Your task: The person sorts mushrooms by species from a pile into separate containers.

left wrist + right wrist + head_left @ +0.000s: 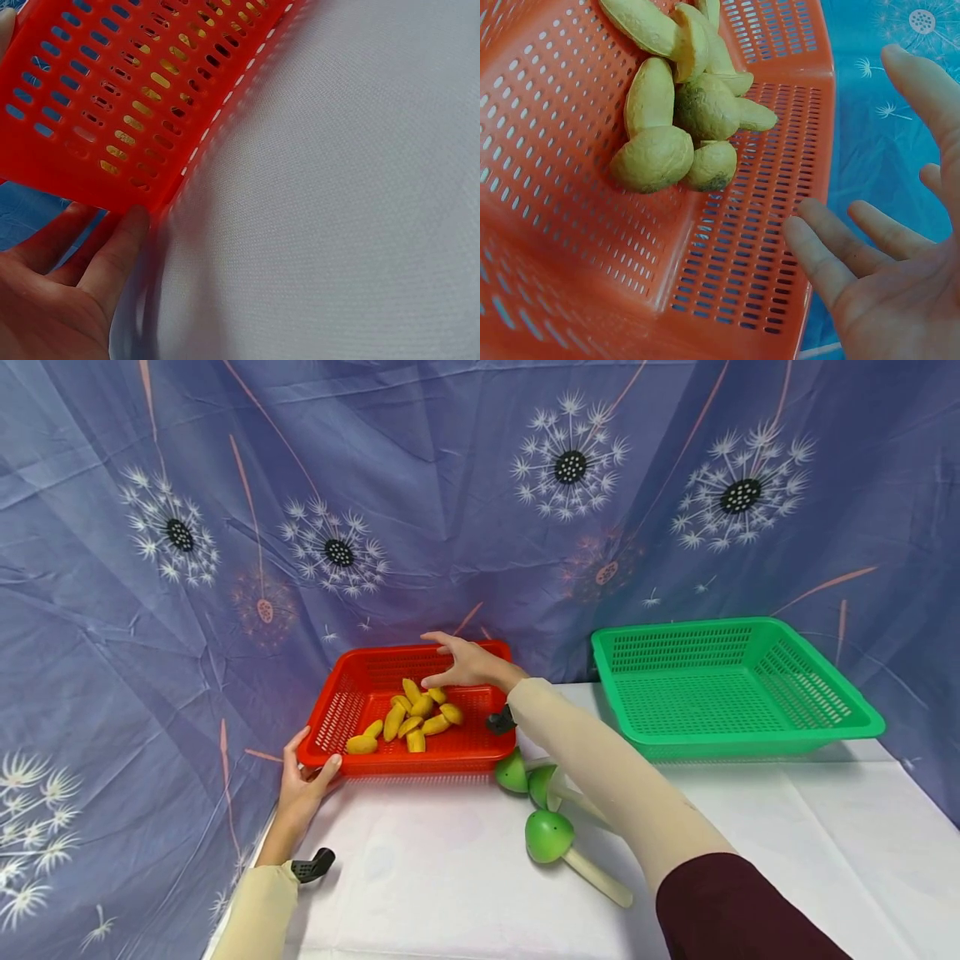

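A red plastic basket stands at the back left of the table, with several yellow toy mushrooms heaped in it. My left hand holds its front left corner, thumb over the rim; the left wrist view shows the fingers against the outside under that corner. Over the back part of the same basket hovers my right hand, fingers spread and holding nothing. In the right wrist view that hand is beside the rim, apart from the yellow mushrooms.
Green-capped toy mushrooms with pale stems lie on the white-covered table right of the red basket, partly behind my right sleeve. A green basket stands at the back right. Blue dandelion-print cloth hangs behind.
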